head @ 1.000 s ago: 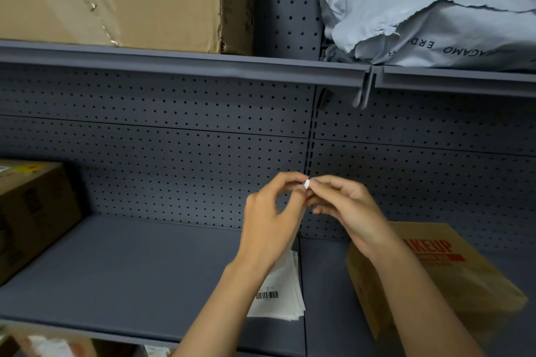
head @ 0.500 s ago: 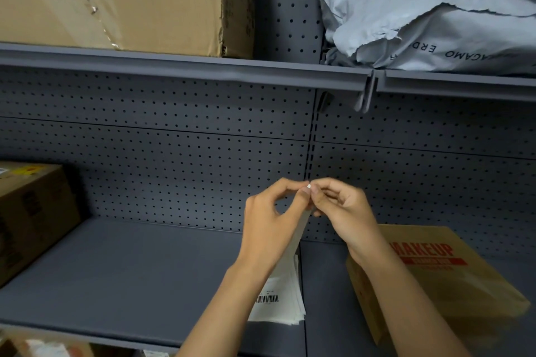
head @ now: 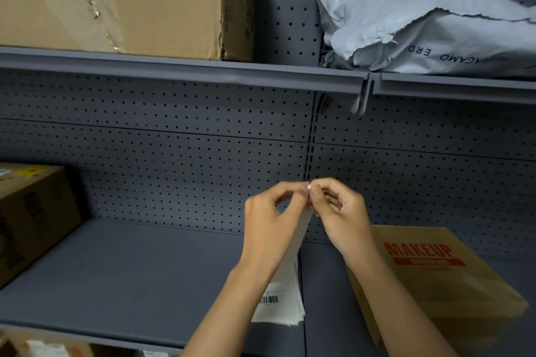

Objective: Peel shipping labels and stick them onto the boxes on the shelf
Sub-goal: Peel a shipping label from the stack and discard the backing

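Two bare hands meet at lower centre of the frame, above a grey metal shelf (head: pixel 121 275). The left hand (head: pixel 269 229) and right hand (head: pixel 342 217) both pinch the top corner of a thin white paper shipping label (head: pixel 301 233), fingertips closed tight. It looks light, floppy and easily creased, best held by its corner. A brown cardboard box printed MAKEUP (head: pixel 429 278) waits at lower right.

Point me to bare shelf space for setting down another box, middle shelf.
Biggest free patch: middle shelf between the brown box at left and the label stack. Right bay is crowded by the MAKEUP box. Both hands, left hand and right hand, pinch a label above the stack.
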The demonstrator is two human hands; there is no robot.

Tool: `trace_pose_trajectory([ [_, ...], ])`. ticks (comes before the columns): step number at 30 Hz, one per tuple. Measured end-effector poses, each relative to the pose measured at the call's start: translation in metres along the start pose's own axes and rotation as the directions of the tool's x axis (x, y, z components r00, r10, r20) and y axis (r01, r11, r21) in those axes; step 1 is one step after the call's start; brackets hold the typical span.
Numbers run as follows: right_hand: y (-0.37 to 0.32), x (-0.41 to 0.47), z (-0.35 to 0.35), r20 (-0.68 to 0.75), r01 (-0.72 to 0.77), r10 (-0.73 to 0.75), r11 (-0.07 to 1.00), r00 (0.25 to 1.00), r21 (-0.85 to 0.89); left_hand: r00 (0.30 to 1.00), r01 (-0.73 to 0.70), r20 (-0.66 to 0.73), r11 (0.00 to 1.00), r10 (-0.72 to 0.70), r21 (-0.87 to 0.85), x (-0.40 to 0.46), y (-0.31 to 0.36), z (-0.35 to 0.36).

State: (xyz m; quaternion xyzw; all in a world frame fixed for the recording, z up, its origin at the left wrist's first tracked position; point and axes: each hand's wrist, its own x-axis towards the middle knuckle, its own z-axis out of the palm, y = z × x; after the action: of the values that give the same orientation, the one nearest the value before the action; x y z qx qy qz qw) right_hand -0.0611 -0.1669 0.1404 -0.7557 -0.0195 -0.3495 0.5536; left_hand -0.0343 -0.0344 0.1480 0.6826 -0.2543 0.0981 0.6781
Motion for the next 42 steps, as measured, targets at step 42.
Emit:
trace_pose_trajectory([
  [42, -0.012, -0.005, -0.016, -0.184, -0.249, 0.223, 0.96, 0.957, -0.132, 0.934, 0.252, -0.276, 0.966, -0.228, 0.055, 0.024, -0.009, -0.053],
])
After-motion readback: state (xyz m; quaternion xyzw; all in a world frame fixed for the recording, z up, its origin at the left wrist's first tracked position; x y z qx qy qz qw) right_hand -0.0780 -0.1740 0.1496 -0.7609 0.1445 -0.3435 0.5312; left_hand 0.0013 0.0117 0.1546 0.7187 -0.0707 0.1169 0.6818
